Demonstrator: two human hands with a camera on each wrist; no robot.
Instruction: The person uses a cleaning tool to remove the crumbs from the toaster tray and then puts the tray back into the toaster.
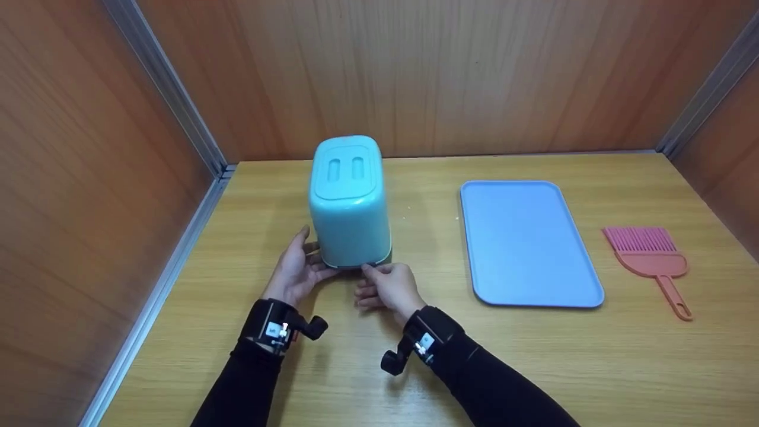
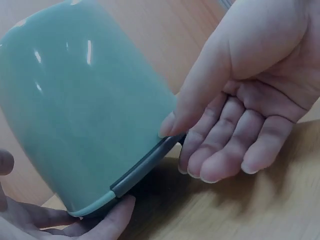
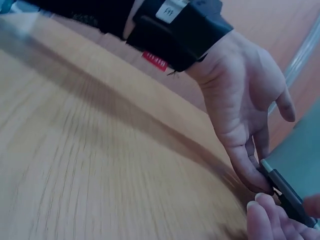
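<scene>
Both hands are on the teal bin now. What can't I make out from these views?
- Bin: its open underside is hidden in every view, facing the table.
- Left hand: head view hides its fingertips behind the bin's rim.
- Right hand: right wrist view cuts it off at the frame edge, blurred.
- Brush: bristle detail too small.

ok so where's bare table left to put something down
Bare wood lies between the teal bin and the blue tray, and along the near edge. It is crowded where the left hand and right hand meet at the bin's rim.
</scene>
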